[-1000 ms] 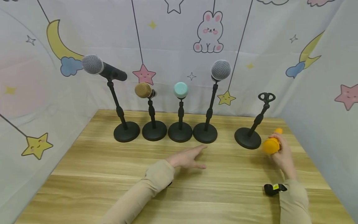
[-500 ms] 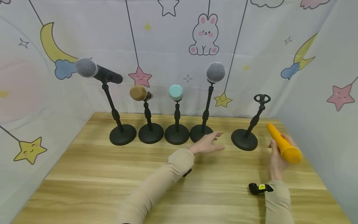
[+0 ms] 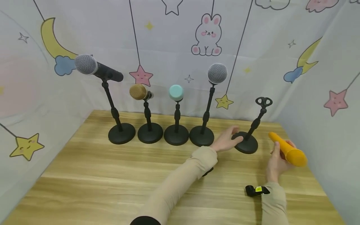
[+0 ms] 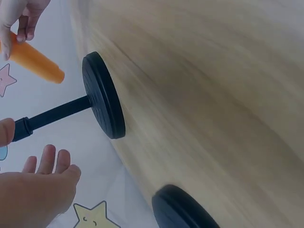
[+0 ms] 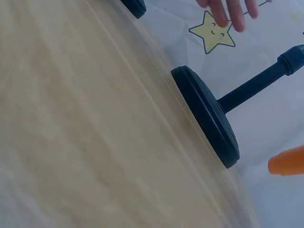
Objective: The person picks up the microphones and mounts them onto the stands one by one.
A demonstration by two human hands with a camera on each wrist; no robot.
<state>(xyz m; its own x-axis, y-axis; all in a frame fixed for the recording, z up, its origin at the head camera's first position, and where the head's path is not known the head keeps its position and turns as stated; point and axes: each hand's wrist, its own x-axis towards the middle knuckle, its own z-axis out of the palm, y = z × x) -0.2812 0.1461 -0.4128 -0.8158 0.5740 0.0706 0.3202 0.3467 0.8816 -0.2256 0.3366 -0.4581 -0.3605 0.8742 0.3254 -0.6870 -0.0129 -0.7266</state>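
Observation:
My right hand (image 3: 277,164) grips an orange microphone (image 3: 293,155) above the table's right side, its wide round end toward me and the narrow end pointing away. Just left of it, a black microphone stand (image 3: 247,144) has a double-ring clip at its top and no microphone in it. My left hand (image 3: 226,139) reaches in beside that stand's base, fingers apart and loosely bent. In the left wrist view the left thumb (image 4: 5,132) overlaps the stand's pole (image 4: 59,114), with the other fingers on the pole's other side; whether they touch it I cannot tell.
Several stands with microphones line the back: a large silver-headed one (image 3: 85,64), a gold-headed one (image 3: 138,92), a mint-headed one (image 3: 176,92) and a tall silver-headed one (image 3: 217,73). A patterned cloth (image 3: 168,40) hangs behind the wooden table (image 3: 112,175).
My left hand has moved right, from the table's middle to the bare stand. The right hand has turned the orange microphone so its wide end swings round toward me.

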